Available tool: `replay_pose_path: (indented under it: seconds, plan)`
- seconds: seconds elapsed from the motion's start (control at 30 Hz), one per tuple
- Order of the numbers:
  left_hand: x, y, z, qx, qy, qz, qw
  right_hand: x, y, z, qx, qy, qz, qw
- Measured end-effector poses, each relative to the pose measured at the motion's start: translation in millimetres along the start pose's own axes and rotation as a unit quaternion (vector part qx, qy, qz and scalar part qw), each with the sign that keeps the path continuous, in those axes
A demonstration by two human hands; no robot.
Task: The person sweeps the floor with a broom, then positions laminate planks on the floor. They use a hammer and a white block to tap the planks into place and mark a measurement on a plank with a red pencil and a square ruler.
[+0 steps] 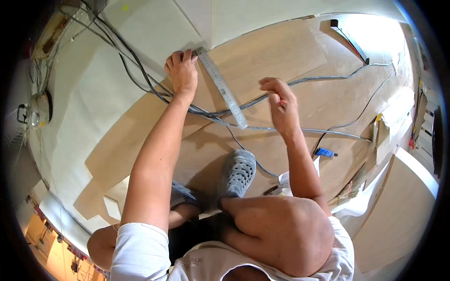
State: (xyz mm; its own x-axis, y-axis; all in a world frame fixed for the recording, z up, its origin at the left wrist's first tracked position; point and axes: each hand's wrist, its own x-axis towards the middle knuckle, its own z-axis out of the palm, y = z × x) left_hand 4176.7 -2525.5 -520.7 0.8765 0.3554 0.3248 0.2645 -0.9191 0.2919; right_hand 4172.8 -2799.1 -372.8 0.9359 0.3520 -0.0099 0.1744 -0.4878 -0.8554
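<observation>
A long metal ruler lies aslant across the light wooden floor planks, its far end against the edge by the white wall. My left hand closes its fingers on that far end, where a dark piece partly shows under the fingertips. Raised to the right of the ruler, my right hand has curled fingers around something small; only a red bit of it shows in the palm. Grey and black cables run across the planks, passing the ruler between my hands.
Pale sheet underlay covers the floor at left. A dark metal bar lies at far right. A blue tube, a straw brush and a leaning board are on the right. My grey clog stands near the cables.
</observation>
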Motion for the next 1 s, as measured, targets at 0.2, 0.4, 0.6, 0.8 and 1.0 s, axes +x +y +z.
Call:
replay_pose_path:
  seconds: [0.2,0.4,0.6,0.8,1.0]
  plan:
    - [11.7,0.1,-51.7,0.004,-0.062,0.076,0.995,-53.4,45.0,-35.1,0.098,0.060,0.196,0.974]
    - [-46.1,133.8,-128.1,-0.155,-0.272,0.046,0.948,-105.1,22.4,-22.3,0.025,0.104,0.045,0.993]
    - [-115.1,209.5,-142.6,-0.217,-0.361,0.019,0.907,-94.1,2.6,-13.8,-0.061,0.250,0.052,0.965]
    - [-131.7,194.5,-128.0,-0.280,-0.365,0.107,0.881,-88.0,36.7,-28.6,-0.165,0.192,0.113,0.961]
    - [-17.4,70.4,-86.5,-0.088,-0.129,0.143,0.977,-29.6,155.5,-120.4,-0.349,0.200,0.169,0.900]
